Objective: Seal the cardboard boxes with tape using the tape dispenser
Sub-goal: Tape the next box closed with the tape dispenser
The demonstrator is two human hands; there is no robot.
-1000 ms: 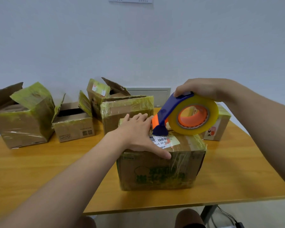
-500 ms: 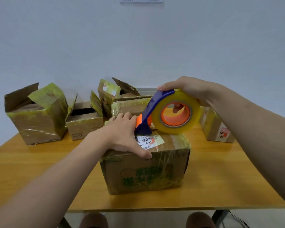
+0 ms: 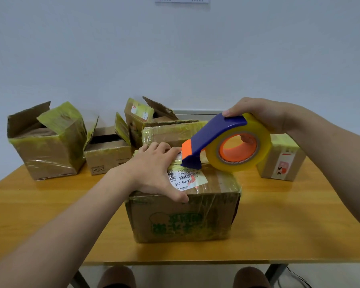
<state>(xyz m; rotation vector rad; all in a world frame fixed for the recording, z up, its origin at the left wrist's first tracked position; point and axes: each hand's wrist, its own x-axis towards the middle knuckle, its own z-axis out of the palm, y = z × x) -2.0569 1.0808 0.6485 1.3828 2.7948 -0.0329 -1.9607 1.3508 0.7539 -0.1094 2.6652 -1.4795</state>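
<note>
Table (image 3: 50,204): far-left boxes (image 3: 48,142) flaps up, unsealed; far-right box (image 3: 281,161) looks taped. I've got the near box (image 3: 183,217) mid-seal. Left hand (image 3: 154,169) flat, fingers spread on its top; right hand (image 3: 260,113) clenched round tape dispenser (image 3: 222,144), nose touching lid.

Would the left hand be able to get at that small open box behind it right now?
Probably yes. The left hand lies flat and free on the front box, holding nothing, and the small open box sits just beyond it with bare table between. Lifting off would leave the front box unsteadied, though.
</note>
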